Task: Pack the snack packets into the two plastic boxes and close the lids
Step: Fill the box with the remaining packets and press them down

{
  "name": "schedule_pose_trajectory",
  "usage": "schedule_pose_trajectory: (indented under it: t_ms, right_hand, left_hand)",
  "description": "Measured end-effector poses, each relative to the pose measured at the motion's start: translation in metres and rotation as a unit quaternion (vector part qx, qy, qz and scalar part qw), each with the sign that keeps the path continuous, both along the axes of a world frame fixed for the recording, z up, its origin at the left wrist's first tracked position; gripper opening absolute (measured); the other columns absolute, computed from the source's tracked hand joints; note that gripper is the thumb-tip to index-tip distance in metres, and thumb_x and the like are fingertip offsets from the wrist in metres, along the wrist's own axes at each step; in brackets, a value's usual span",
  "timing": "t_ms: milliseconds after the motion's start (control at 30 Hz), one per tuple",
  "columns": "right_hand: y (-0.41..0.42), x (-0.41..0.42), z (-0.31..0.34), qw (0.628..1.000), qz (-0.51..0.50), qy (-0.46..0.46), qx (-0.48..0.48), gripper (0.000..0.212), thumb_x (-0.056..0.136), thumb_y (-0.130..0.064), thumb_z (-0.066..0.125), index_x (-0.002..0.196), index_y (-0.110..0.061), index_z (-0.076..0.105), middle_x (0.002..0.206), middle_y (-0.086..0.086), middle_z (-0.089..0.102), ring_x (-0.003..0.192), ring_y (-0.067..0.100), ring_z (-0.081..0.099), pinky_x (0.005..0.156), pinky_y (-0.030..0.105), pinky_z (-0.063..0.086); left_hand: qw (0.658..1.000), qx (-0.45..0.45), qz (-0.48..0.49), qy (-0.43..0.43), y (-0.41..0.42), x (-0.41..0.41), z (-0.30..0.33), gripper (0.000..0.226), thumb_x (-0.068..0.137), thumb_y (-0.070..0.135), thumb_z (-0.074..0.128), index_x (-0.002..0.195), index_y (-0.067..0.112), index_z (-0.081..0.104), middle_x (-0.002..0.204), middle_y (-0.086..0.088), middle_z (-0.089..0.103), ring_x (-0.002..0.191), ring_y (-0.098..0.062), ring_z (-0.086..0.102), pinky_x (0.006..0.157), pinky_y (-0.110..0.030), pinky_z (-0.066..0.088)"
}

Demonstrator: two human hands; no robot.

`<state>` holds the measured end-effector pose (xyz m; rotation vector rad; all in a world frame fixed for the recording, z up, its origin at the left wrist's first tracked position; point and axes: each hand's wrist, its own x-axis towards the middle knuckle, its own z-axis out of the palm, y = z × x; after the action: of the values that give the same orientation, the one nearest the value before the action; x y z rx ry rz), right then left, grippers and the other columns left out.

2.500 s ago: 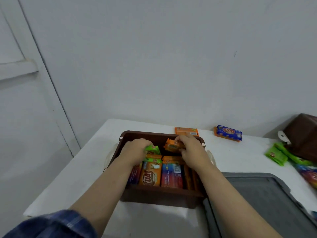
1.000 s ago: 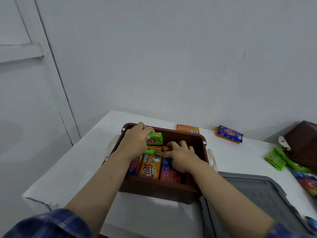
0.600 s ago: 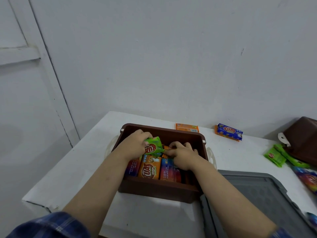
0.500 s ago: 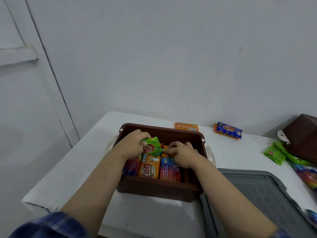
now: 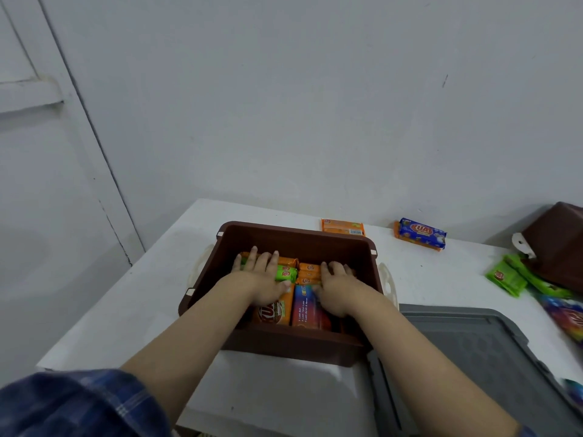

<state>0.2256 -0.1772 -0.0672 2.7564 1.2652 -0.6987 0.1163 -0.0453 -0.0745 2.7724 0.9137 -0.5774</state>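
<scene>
Left hand and right hand press packets in brown box.

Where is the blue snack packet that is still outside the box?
In the head view the blue snack packet lies on the white table near the wall, beyond the brown box and to its right, right of the orange packet.

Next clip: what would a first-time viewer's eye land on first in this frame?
The open brown box at the centre of the white table, packed with bright orange, green and blue snack packets, with the left hand and right hand lying flat on them. Next, loose packets by the wall: a blue packet and an orange packet, plus green packets at the right edge. A grey lid lies near right.
</scene>
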Motion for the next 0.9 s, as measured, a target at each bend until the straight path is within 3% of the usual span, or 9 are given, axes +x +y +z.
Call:
schedule_pose_trajectory:
  t_ms: [100, 233, 300, 367, 433, 533, 667, 800, 900]
  right_hand:
    - [-0.001, 0.000, -0.002, 0.999, 0.012, -0.003, -0.031, 0.075, 0.102, -0.051, 0.029, 0.155, -0.015, -0.010, 0.163, 0.006, -0.013, 0.149, 0.032, -0.011, 0.120, 0.048, 0.002]
    - [0.000, 0.000, -0.004, 0.999, 0.023, -0.012, -0.041, 0.076, 0.101, -0.054, 0.028, 0.155, -0.016, -0.010, 0.163, 0.006, -0.014, 0.149, 0.033, -0.010, 0.119, 0.049, 0.003]
    - [-0.001, 0.000, -0.004, 0.999, 0.024, -0.035, 0.000, 0.070, 0.101, -0.049, 0.033, 0.155, -0.016, 0.004, 0.163, 0.008, 0.004, 0.149, 0.034, 0.005, 0.118, 0.049, 0.011]
    - [-0.002, 0.003, -0.002, 0.994, 0.024, -0.084, 0.057, 0.060, 0.099, -0.038, 0.045, 0.150, -0.015, 0.024, 0.154, 0.010, 0.026, 0.141, 0.033, 0.024, 0.113, 0.049, 0.025]
    - [-0.001, 0.004, 0.002, 0.991, 0.034, -0.111, 0.071, 0.059, 0.094, -0.027, 0.057, 0.146, -0.015, 0.031, 0.147, 0.010, 0.033, 0.136, 0.032, 0.029, 0.109, 0.048, 0.031]
    - [0.001, 0.007, 0.009, 0.995, 0.032, -0.088, 0.043, 0.061, 0.091, -0.028, 0.060, 0.144, -0.016, 0.032, 0.146, 0.010, 0.031, 0.136, 0.032, 0.026, 0.110, 0.046, 0.031]
    - [0.002, 0.006, 0.013, 0.996, -0.005, -0.045, 0.071, 0.061, 0.090, -0.033, 0.055, 0.144, -0.017, 0.031, 0.147, 0.009, 0.031, 0.136, 0.034, 0.027, 0.110, 0.046, 0.029]
    - [0.003, 0.006, 0.010, 0.995, -0.012, -0.033, 0.090, 0.059, 0.092, -0.032, 0.054, 0.144, -0.019, 0.030, 0.146, 0.009, 0.037, 0.132, 0.034, 0.039, 0.108, 0.046, 0.032]
    - [0.002, 0.008, 0.011, 0.994, -0.002, -0.052, 0.094, 0.054, 0.090, -0.029, 0.059, 0.137, -0.020, 0.036, 0.140, 0.009, 0.043, 0.130, 0.033, 0.038, 0.108, 0.047, 0.031]
  left_hand:
    - [0.998, 0.043, 0.033, 0.038, -0.010, 0.009, -0.002, 0.069, 0.097, 0.059, 0.010, 0.149, 0.026, -0.019, 0.159, -0.001, -0.021, 0.141, -0.031, -0.029, 0.111, -0.054, -0.017]
    - [0.997, 0.048, 0.032, 0.050, -0.009, 0.013, -0.002, 0.070, 0.095, 0.063, 0.010, 0.150, 0.029, -0.017, 0.159, -0.003, -0.021, 0.143, -0.034, -0.023, 0.114, -0.055, -0.012]
    - [0.999, 0.037, 0.018, 0.034, -0.005, 0.009, 0.001, 0.070, 0.095, 0.063, 0.012, 0.151, 0.029, -0.011, 0.160, -0.005, -0.015, 0.146, -0.035, -0.013, 0.116, -0.054, -0.005]
    - [0.999, 0.050, -0.002, -0.021, -0.002, 0.005, 0.004, 0.066, 0.096, 0.061, 0.014, 0.153, 0.028, 0.007, 0.158, -0.009, 0.005, 0.145, -0.033, 0.006, 0.115, -0.053, 0.014]
    - [0.992, 0.092, -0.019, -0.079, 0.000, 0.002, 0.008, 0.061, 0.098, 0.057, 0.018, 0.148, 0.023, 0.028, 0.150, -0.011, 0.024, 0.138, -0.029, 0.023, 0.110, -0.049, 0.025]
    - [0.990, 0.108, -0.030, -0.080, 0.001, 0.004, 0.011, 0.060, 0.097, 0.057, 0.025, 0.144, 0.020, 0.034, 0.147, -0.013, 0.029, 0.136, -0.030, 0.026, 0.112, -0.047, 0.023]
    - [0.996, 0.043, -0.012, -0.080, 0.002, 0.005, 0.011, 0.061, 0.095, 0.055, 0.032, 0.144, 0.020, 0.028, 0.149, -0.013, 0.024, 0.139, -0.031, 0.021, 0.117, -0.050, 0.013]
    - [0.993, 0.047, -0.020, -0.110, 0.001, 0.005, 0.010, 0.060, 0.094, 0.056, 0.037, 0.140, 0.018, 0.031, 0.144, -0.010, 0.035, 0.132, -0.030, 0.036, 0.109, -0.050, 0.028]
    - [0.991, 0.081, -0.028, -0.102, 0.005, 0.006, 0.011, 0.063, 0.093, 0.061, 0.037, 0.139, 0.018, 0.036, 0.142, -0.010, 0.037, 0.132, -0.029, 0.035, 0.108, -0.048, 0.028]
